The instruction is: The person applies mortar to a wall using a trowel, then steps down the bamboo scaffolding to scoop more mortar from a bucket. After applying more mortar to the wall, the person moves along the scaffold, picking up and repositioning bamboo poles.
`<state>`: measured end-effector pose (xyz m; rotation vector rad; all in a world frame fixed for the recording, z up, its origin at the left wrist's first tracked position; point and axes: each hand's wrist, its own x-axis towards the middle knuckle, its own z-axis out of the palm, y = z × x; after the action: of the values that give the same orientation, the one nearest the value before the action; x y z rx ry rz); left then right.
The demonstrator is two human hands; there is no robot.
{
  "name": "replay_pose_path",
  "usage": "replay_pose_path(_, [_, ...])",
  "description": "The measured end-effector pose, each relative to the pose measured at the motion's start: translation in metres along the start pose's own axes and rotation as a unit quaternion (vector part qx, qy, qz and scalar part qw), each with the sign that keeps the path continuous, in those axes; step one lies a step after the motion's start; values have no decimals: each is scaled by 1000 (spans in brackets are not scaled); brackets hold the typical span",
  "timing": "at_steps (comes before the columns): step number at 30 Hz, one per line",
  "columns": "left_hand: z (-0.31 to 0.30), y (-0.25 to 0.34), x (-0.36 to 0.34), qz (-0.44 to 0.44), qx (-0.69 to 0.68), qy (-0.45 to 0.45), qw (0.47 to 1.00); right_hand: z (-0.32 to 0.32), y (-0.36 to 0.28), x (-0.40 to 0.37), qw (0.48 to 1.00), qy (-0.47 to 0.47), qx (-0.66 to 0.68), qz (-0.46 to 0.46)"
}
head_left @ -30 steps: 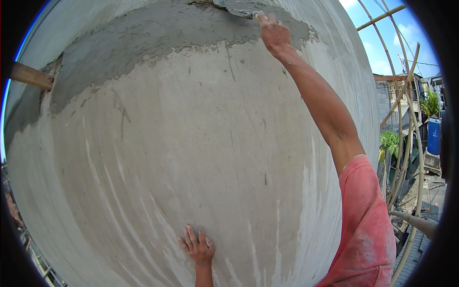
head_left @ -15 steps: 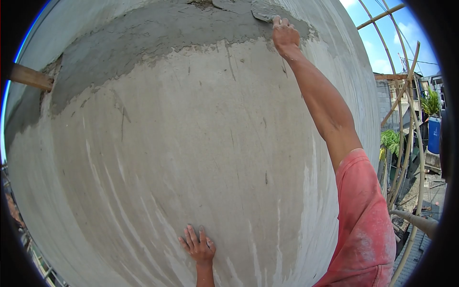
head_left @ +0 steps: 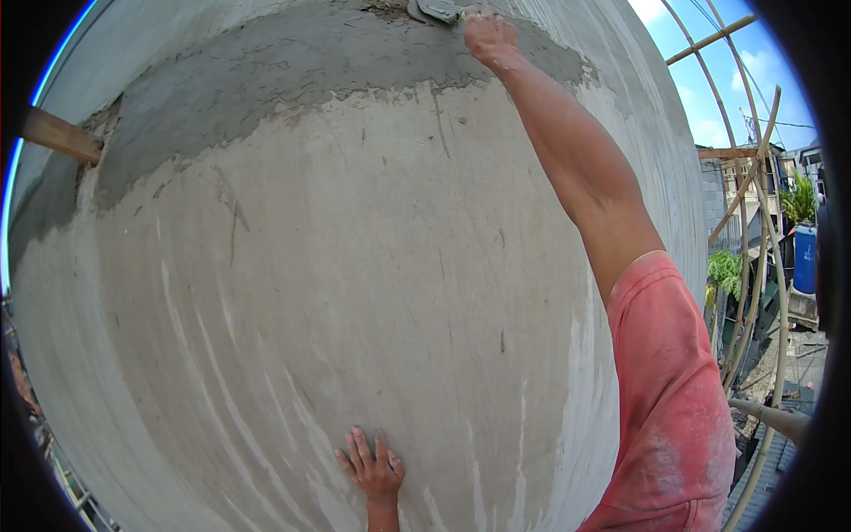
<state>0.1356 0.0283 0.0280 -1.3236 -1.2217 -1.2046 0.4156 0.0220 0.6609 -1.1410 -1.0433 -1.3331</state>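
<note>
My right hand [head_left: 490, 35] is raised to the top of the view, closed round the handle of a trowel [head_left: 436, 10]. The trowel's blade lies against a band of wet grey mortar [head_left: 292, 62] that runs across the upper wall. Just left of the blade is a rough, uncovered patch [head_left: 386, 9]. Low on the bare, streaked wall [head_left: 355, 266], my left hand [head_left: 377, 468] rests with its fingers spread and holds nothing.
A wooden beam [head_left: 62, 136] juts from a gap in the wall at the left. Bamboo scaffold poles [head_left: 753, 222] stand along the right. Beyond them are a blue barrel [head_left: 804, 259], green plants [head_left: 725, 271] and rooftops well below.
My right hand has swept the trowel left and slightly up along the mortar. The left hand stays on the wall, with only a slight shift in view.
</note>
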Motion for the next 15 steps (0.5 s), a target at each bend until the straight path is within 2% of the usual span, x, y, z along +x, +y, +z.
replay_pose_path(2, [0, 1, 1, -2, -4, -2, 1000, 8, 7, -5, 1000, 15, -20, -13])
replay_pose_path(6, [-4, 0, 2, 7, -21, -4, 1000, 24, 51, -13, 997, 18, -50, 52])
replay_pose_path(9, [-3, 1, 1, 2, -22, -6, 1000, -2, 61, -26, 993, -9, -104, 49])
replay_pose_path(13, [-4, 0, 3, 6, -25, -3, 1000, -20, 51, -34, 993, -38, -107, 31])
replay_pose_path(15, [-3, 0, 2, 8, -22, 1, 1000, -18, 45, -35, 994, 48, -103, 4])
